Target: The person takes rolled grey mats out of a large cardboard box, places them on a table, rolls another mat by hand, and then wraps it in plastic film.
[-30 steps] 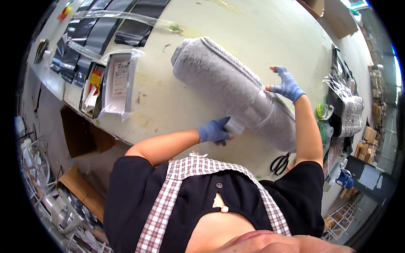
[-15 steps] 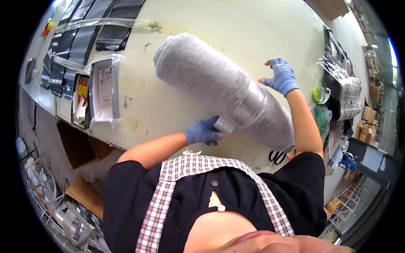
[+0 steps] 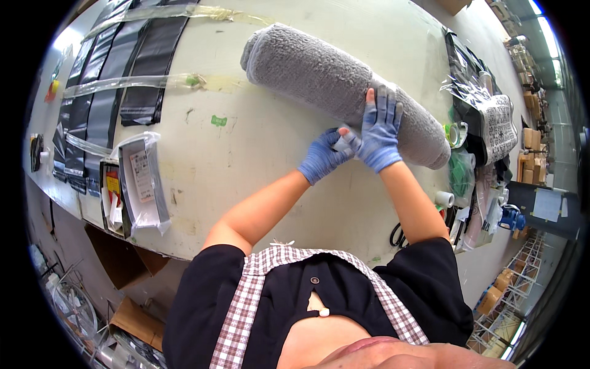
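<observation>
Nearest to me, well short of the gray plush roll [image 3: 313, 71], I have the checked apron [image 3: 294, 256]. Toward the roll, below its right end, I pick out black scissors [image 3: 394, 234], partly behind the right forearm; a white tube [image 3: 440, 199] lies just short of that end. At the near side of the roll's middle I see the left hand [image 3: 324, 156], blue-gloved, fingers curled around a mostly hidden clear tape roll [image 3: 340, 145]; whether it touches the plush I can't tell from here. I have the right hand [image 3: 380, 129], gloved alike, laid palm down on the roll right of its middle, fingers extended and slightly spread, thumb toward the left hand. The roll itself slants across the pale worktable [image 3: 246, 166], right end nearer me. Well left of it I get a gray tray [image 3: 155, 178] and, farther off, black plastic bags [image 3: 142, 92].
</observation>
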The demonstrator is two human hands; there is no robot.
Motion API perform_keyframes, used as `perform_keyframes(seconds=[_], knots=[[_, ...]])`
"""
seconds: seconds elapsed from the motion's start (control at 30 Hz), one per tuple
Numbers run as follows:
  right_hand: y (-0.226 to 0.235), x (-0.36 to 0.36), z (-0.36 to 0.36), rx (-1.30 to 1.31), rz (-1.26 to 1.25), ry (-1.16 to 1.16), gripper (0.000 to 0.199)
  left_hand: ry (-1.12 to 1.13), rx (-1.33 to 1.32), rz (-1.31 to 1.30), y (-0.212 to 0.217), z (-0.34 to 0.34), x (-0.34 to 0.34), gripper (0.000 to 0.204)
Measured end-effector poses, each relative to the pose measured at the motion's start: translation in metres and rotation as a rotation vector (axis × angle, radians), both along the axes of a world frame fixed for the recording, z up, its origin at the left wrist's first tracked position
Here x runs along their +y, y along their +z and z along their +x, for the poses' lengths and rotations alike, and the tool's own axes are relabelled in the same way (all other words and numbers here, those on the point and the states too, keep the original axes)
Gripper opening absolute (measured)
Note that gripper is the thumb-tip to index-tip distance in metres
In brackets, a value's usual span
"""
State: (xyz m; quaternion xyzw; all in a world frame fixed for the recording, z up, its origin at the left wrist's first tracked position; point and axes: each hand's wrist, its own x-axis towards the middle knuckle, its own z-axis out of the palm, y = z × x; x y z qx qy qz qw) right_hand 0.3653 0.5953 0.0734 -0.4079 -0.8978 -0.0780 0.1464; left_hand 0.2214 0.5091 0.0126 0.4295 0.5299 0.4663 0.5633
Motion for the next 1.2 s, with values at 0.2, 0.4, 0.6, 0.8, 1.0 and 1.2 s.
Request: perform_keyframes(seconds=[0.2,0.4,0.6,0.8,1.0,1.2], knots=[[0.006,0.069,-0.011,-0.173,-0.027,-0.141,0.136,-0.22,-0.573,0.016,0.047,-0.007,0.006,0.039],[0.062,0.064,-0.044,-0.45,-0.274,-0.238,0.137,-0.424,-0.046,0.659,0.126,-0.04,-0.074,0.041],[0.063,0.053,-0.03,-0.376,-0.17,-0.162,0.105,0.436,1.148,0.102,0.071,-0.18,-0.18,0.041],[0.076,-0.06,-0.019,-0.26,-0.282,0.051,0.093,0.555,1.523,-0.068,0.07,-0.211,-0.249,0.045],[0.087,-0.194,0.011,-0.33,-0.291,0.155,0.082,0.698,1.631,0.41,0.084,-0.179,-0.255,0.032],[0.018,-0.246,0.023,0.142,0.08,0.022,0.107,0.402,1.36,0.966,0.14,-0.086,-0.221,0.027]])
